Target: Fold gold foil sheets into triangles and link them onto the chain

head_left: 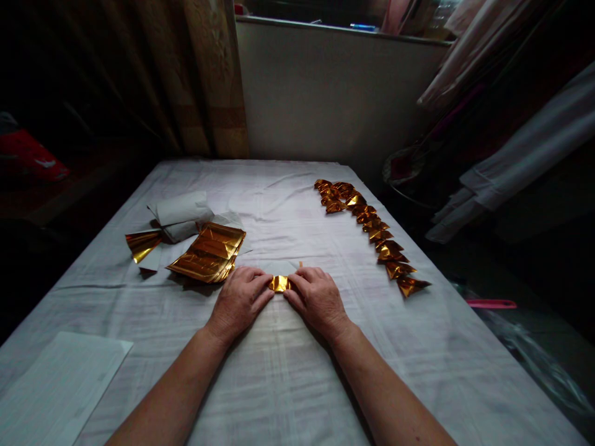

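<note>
Between my two hands lies a sheet of gold foil paper point(280, 284), its shiny face showing in the gap and a pale part sticking out behind. My left hand point(242, 297) pinches its left end, fingers on the far side and thumb on the near side. The right end is held the same way by my right hand point(320, 298). Just beyond my left hand rests a stack of gold foil sheets point(211, 248). Off to the right, a curving row of folded gold foil pieces point(379, 235) runs along the table.
Crumpled whitish paper point(179, 210) and a fanned gold foil piece point(143, 244) lie at the left. A pale sheet point(69, 378) is at the near left of the cloth-covered table point(288, 384). Clothes point(525, 148) hang at the right, a curtain point(214, 80) behind.
</note>
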The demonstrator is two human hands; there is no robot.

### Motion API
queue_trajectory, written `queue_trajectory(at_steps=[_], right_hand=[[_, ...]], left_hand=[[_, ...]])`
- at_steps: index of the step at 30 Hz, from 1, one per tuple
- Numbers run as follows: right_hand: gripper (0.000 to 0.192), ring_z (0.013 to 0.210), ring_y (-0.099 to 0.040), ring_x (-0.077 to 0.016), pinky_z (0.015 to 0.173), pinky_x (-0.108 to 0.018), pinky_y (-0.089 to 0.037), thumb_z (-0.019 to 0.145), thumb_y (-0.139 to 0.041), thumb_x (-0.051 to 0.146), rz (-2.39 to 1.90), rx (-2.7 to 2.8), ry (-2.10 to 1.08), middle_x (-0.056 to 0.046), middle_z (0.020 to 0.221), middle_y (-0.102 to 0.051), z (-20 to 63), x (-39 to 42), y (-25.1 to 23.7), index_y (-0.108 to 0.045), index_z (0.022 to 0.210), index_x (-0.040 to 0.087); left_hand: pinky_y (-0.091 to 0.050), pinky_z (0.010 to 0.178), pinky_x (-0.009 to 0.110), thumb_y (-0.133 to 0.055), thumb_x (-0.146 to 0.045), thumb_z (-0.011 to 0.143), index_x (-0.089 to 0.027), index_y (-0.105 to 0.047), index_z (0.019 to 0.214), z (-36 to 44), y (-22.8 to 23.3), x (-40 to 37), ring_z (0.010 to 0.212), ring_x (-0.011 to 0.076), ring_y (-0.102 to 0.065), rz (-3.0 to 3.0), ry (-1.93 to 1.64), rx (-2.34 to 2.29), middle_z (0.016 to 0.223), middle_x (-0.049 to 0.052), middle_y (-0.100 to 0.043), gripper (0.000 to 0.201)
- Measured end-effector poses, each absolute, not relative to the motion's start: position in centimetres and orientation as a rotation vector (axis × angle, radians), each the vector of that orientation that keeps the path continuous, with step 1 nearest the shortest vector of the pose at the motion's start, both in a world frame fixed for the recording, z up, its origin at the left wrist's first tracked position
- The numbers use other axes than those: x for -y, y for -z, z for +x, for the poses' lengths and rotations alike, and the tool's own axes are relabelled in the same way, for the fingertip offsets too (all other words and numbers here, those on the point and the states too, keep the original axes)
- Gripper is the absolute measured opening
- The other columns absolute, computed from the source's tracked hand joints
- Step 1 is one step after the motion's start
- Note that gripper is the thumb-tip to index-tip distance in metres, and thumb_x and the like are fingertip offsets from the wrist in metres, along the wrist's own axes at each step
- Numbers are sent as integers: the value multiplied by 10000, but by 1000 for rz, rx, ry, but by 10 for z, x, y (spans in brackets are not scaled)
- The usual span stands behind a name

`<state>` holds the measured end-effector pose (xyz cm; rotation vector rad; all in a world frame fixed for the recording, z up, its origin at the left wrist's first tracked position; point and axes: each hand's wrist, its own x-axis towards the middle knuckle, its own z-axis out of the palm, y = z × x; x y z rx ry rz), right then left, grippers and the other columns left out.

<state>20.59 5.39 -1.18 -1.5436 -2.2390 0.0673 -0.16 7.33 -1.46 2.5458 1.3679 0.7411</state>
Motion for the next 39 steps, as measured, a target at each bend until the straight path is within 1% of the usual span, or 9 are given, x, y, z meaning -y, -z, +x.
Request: queue_trajectory(at_steps=[6,12,15,18,22,27,32,34,39], right_hand=[[180,971,-576,-232,820,-351,-413,923,-615,362,-1512,2241,-89,-72,1027,-691,208,-54,12,-697,1024,236],[241,1006,-570,-243,868,-368,-430,855,-702,353,-1481,2253,-197,-72,1063,-676,214,-51,9,-689,1067,238],[227,1009,-572,-238,886,-366,-433,862,-692,306,-1490,2222,-220,-66,1061,-673,218,-52,12,-689,1078,234],[157,996,-578,-227,889,-356,-434,895,-643,260,-1485,2169,-213,-58,1035,-677,221,-53,16,-706,1038,237],[110,962,-591,-207,866,-340,-437,910,-621,259,-1477,2090,-227,-42,983,-683,222,-56,20,-724,947,255],[129,927,-610,-192,842,-327,-440,917,-609,269,-1497,2021,-291,-32,940,-686,222,-58,20,-721,857,246],[151,935,-603,-202,836,-341,-430,928,-587,300,-1552,1965,-281,-42,947,-688,220,-59,23,-705,853,245],[146,936,-593,-205,835,-341,-425,924,-596,310,-1593,1936,-252,-45,960,-684,219,-60,24,-690,840,237],[163,918,-574,-213,818,-343,-405,906,-628,308,-1690,1893,-171,-43,939,-676,215,-62,25,-650,767,226]], left_hand=[[-464,911,409,-659,-319,871,-241,-692,1058,0,12,-72,979,236,-573,2565,-693,-1364,1011,51,-660,205],[-442,930,406,-608,-355,918,-239,-700,1035,1,10,-71,987,233,-564,2610,-674,-1342,1017,55,-659,188],[-440,911,398,-573,-375,942,-231,-702,1004,2,10,-69,969,230,-563,2636,-664,-1335,995,56,-662,203],[-441,872,383,-521,-357,970,-226,-700,989,3,12,-69,934,221,-564,2632,-676,-1340,957,50,-666,222],[-439,816,366,-475,-349,989,-219,-697,934,3,14,-68,871,211,-563,2612,-688,-1346,894,47,-664,263],[-436,787,356,-449,-359,999,-210,-692,908,3,14,-69,845,208,-568,2573,-683,-1357,847,47,-669,299],[-439,775,355,-462,-348,989,-210,-686,868,3,16,-70,824,210,-572,2563,-687,-1382,819,45,-676,289],[-445,785,360,-476,-339,981,-208,-684,882,3,17,-71,835,214,-584,2547,-703,-1398,835,47,-685,265],[-462,809,373,-513,-304,959,-203,-668,1037,4,22,-70,874,231,-612,2515,-754,-1493,925,60,-710,201]])
